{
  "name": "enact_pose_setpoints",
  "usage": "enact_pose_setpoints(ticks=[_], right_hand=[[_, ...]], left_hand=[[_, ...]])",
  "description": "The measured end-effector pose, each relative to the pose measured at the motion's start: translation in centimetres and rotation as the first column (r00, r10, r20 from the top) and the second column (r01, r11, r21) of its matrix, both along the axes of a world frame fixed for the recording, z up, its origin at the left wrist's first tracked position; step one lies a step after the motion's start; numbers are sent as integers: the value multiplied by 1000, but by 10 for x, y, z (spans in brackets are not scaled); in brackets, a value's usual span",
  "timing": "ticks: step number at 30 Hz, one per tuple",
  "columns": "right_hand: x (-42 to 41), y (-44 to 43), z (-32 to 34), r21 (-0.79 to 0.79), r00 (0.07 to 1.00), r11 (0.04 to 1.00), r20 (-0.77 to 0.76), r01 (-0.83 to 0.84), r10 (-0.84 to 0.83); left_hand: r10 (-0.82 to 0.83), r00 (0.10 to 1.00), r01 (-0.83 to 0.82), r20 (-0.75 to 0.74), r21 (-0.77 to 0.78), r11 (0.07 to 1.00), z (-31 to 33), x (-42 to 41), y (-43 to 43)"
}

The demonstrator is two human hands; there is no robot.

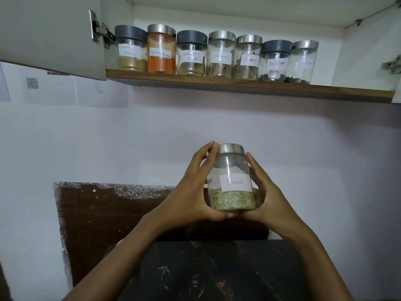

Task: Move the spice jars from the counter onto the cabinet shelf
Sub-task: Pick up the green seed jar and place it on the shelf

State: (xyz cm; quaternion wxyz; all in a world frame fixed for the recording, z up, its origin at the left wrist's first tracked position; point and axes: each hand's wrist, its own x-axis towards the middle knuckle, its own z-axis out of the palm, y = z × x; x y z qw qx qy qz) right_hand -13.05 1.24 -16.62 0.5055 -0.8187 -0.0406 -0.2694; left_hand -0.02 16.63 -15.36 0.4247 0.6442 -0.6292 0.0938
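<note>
Fennel jar (232, 181) (upright) gripped between left hand (191, 192) and right hand (267, 196), below shelf (249, 85).

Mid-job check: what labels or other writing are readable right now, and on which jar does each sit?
"Fennel": held jar
"Garam Masala": first shelf jar from left
"Red chilli Powder": second jar
"Coriander Powder": third jar
"Cinnamon": fourth jar
"Cinnam", ending blurred: fifth jar
"Black Pepper": sixth jar
Too blurred: label on seventh jar
Unreadable: code patch on wall paper
</note>
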Motion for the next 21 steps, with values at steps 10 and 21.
enact_pose_setpoints(ticks=[10, 21], right_hand=[[-25, -9, 24, 21, 962, 968, -115, -249, 249], [-31, -22, 41, -160, 992, 986, -120, -47, 28]], left_hand=[[-64, 995, 59, -71, -69, 996, -5, -5, 8], [-13, 978, 23, 209, -45, 999, 20, 4, -13]])
